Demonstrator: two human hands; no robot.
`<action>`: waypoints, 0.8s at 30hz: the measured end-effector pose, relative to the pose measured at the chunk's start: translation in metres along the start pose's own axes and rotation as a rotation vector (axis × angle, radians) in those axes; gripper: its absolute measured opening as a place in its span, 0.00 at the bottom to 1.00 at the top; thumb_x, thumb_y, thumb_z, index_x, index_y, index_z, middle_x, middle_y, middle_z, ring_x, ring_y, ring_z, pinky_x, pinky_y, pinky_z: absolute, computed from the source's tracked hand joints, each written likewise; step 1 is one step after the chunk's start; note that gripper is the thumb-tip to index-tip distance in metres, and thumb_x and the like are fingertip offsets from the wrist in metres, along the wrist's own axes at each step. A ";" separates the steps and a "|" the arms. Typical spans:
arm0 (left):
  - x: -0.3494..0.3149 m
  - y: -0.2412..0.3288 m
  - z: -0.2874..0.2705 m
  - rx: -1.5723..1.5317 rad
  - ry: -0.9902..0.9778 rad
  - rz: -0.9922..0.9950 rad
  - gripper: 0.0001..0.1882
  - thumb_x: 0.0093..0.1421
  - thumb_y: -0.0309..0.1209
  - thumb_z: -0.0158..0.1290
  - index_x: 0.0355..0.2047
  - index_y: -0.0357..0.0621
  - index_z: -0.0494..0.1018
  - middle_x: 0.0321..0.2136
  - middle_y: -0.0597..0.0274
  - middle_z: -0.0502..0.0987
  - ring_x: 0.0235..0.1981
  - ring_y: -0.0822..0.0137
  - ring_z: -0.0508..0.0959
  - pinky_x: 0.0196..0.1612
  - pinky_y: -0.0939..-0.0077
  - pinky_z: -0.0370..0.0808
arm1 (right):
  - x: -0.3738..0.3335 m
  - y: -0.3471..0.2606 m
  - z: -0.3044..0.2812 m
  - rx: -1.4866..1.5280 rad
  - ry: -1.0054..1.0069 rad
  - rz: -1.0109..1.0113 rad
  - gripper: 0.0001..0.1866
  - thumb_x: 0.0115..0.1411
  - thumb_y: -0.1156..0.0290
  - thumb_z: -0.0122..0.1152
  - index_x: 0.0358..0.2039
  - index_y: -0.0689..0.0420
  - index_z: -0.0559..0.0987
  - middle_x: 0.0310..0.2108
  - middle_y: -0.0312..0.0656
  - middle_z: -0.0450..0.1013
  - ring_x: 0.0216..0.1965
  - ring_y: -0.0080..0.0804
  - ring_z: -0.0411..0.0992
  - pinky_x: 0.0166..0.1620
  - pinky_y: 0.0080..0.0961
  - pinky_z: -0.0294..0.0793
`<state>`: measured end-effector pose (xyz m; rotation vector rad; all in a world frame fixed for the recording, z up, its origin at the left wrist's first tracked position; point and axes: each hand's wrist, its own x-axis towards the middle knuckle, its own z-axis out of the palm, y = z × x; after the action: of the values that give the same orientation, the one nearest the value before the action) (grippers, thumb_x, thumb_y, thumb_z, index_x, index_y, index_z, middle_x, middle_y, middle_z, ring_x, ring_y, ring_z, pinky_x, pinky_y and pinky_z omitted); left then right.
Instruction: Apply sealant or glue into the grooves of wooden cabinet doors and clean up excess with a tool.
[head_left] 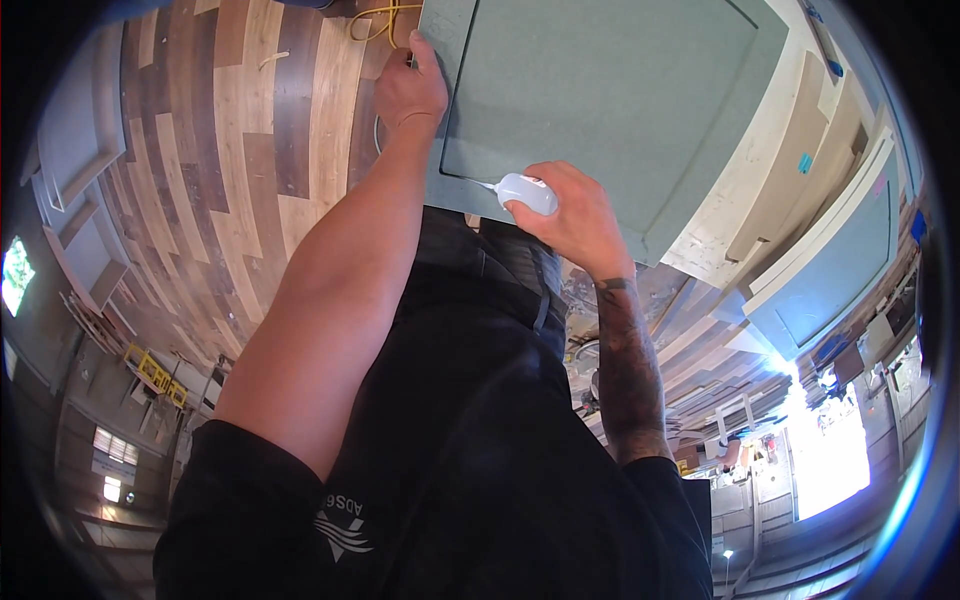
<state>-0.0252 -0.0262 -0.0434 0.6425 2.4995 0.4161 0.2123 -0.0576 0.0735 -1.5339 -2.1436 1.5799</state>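
Note:
A large grey-green panel [590, 95] with a dark groove set in from its edges lies in front of me. My left hand [410, 95] grips the panel's left edge near the far corner, thumb up; its other fingers are partly hidden. My right hand [580, 222] is wrapped round a small white squeeze bottle [527, 193] over the panel's near edge. The bottle is tilted onto its side, and its thin pointed nozzle aims left, close to the groove's near left corner. Whether the tip touches the panel I cannot tell.
A yellow cord [385, 22] lies past my left hand on the wood-plank surface [230, 130]. At the right stand pale boards and another green panel in a light frame [835, 265]. White frame pieces [80, 150] stand at the far left.

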 end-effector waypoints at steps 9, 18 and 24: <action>-0.001 0.003 -0.003 0.011 -0.019 -0.009 0.38 0.68 0.64 0.35 0.43 0.43 0.81 0.41 0.43 0.84 0.46 0.40 0.82 0.50 0.48 0.77 | 0.001 0.003 -0.006 -0.018 0.007 -0.020 0.17 0.53 0.66 0.75 0.41 0.59 0.82 0.38 0.47 0.79 0.38 0.48 0.79 0.42 0.36 0.79; 0.001 -0.001 -0.001 0.028 -0.023 -0.012 0.40 0.69 0.64 0.32 0.42 0.43 0.82 0.40 0.44 0.83 0.45 0.40 0.80 0.50 0.48 0.75 | 0.001 0.007 -0.012 -0.002 -0.025 0.012 0.17 0.53 0.62 0.72 0.40 0.58 0.82 0.38 0.45 0.79 0.39 0.52 0.79 0.43 0.42 0.78; 0.001 -0.001 0.001 0.044 -0.003 -0.022 0.38 0.67 0.65 0.36 0.46 0.47 0.82 0.42 0.44 0.83 0.47 0.41 0.81 0.50 0.49 0.76 | 0.001 0.007 -0.014 -0.035 -0.021 0.038 0.18 0.52 0.61 0.72 0.40 0.57 0.82 0.37 0.45 0.79 0.39 0.52 0.79 0.42 0.43 0.78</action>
<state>-0.0258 -0.0265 -0.0451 0.6321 2.5173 0.3526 0.2243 -0.0478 0.0740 -1.5853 -2.1771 1.5846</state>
